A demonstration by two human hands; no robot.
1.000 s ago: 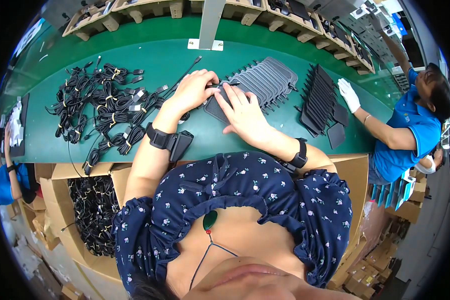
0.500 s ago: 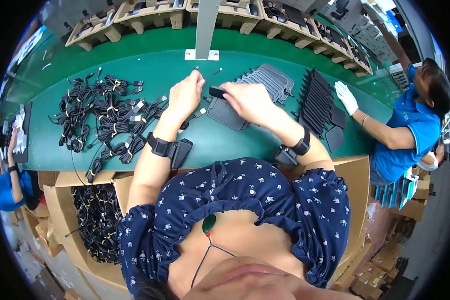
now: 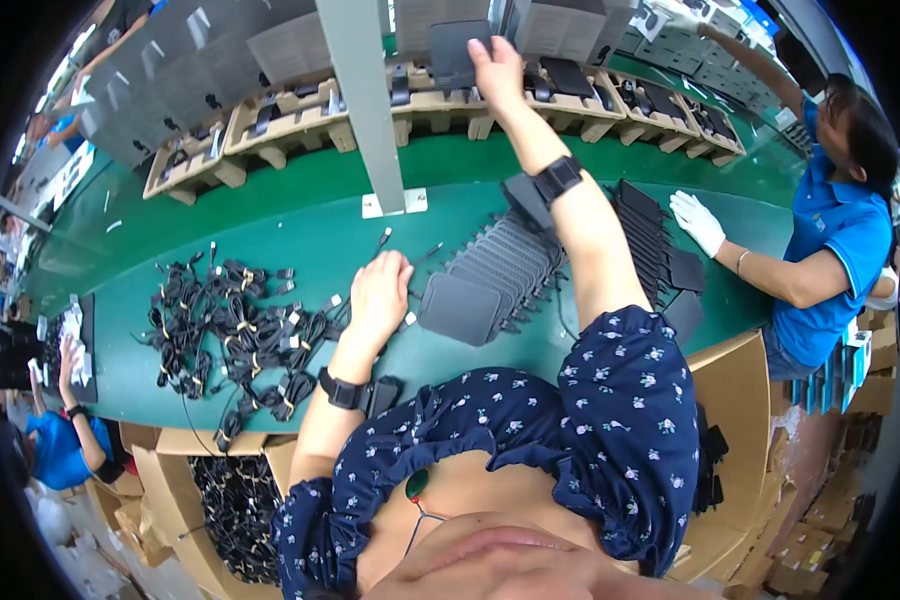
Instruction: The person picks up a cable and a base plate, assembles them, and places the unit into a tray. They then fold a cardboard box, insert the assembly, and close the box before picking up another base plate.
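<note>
My right hand (image 3: 497, 75) is stretched far forward over the row of trays, gripping a flat dark rectangular panel (image 3: 454, 56) by its right edge. My left hand (image 3: 378, 295) lies on the green table, back upward, fingers extended. A thin black cable plug (image 3: 385, 236) shows just beyond its fingertips; whatever is under the palm is hidden. To the left spread several bundled black cables (image 3: 240, 330) with light ties. A slanted stack of flat black panels (image 3: 462, 308) leans in a row between my arms. Further right stands another row of black panels (image 3: 642, 225).
Moulded brown trays (image 3: 300, 120) holding dark parts line the far side, behind a grey post (image 3: 365, 110). A co-worker's white-gloved hand (image 3: 698, 222) rests by the right panel row. Below the table edge, a cardboard box (image 3: 175, 480) holds more cables.
My right hand has moved from beside the panel stack forward and up to the trays, holding a flat panel. The left hand stays near the cables, its fingers less pinched. The view has shifted.
</note>
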